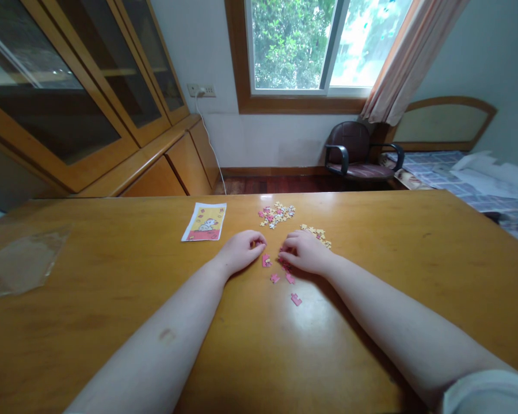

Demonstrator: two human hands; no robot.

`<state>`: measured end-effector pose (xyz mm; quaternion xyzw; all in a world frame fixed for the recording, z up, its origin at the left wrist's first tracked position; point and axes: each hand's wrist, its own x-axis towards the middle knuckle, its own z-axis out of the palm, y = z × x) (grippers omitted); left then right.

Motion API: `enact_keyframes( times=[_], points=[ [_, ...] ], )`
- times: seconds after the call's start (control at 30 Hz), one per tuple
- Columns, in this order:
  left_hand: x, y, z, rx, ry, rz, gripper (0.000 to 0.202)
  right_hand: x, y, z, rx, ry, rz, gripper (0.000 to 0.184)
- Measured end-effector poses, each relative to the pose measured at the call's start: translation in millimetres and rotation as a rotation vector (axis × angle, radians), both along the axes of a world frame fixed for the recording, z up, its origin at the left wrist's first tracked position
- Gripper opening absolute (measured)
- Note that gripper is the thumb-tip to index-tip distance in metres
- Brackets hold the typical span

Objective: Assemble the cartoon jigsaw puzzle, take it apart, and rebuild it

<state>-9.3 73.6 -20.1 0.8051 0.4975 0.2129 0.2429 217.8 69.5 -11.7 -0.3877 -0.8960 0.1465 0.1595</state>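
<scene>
My left hand (pixel 244 250) rests on the table with its fingers curled toward the thumb; whatever they hold, if anything, is too small to make out. Just beside it lies a pink puzzle piece with a pale patch (pixel 266 261). Across a small gap, my right hand (pixel 304 250) bends its fingertips down onto a pink puzzle piece (pixel 284 265), partly hidden by the fingers. Nearer to me are loose pink puzzle pieces (pixel 275 278). A mixed pile of puzzle pieces (pixel 277 214) lies beyond both hands. Yellow puzzle pieces (pixel 317 231) show behind my right hand.
A picture card (pixel 205 222) with a white animal on yellow and pink lies left of the pile. A clear plastic bag (pixel 23 261) is at the left of the wooden table (pixel 242 356). Beyond the far edge stands an armchair (pixel 356 149).
</scene>
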Motion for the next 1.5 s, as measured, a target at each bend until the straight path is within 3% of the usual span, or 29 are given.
enact_keyframes(
  times=[0.13, 0.2, 0.63, 0.9, 1.07, 1.5],
  points=[
    [0.2, -0.3, 1.8, -0.01, -0.011, 0.002, 0.02, 8.6, 3.2, 4.2, -0.117, 0.084, 0.246, 0.012],
    [0.7, -0.7, 3.6, -0.014, -0.014, 0.005, 0.02, 13.4, 6.3, 4.6, -0.136, 0.105, 0.295, 0.014],
    [1.7, 0.4, 1.5, 0.001, -0.031, 0.01, 0.02, 15.4, 5.8, 4.7, -0.067, 0.038, 0.312, 0.021],
    [2.1, 0.2, 2.4, -0.004, -0.033, 0.01, 0.019, 17.8, 8.2, 4.2, -0.103, 0.051, 0.32, 0.013],
    [2.4, 0.3, 1.3, -0.003, -0.039, 0.011, 0.019, 17.0, 7.6, 6.1, -0.09, 0.007, 0.3, 0.019],
    [1.3, 1.1, -1.2, 0.005, -0.039, 0.009, 0.019, 13.9, 5.4, 13.4, -0.135, -0.083, 0.256, 0.015]
  ],
)
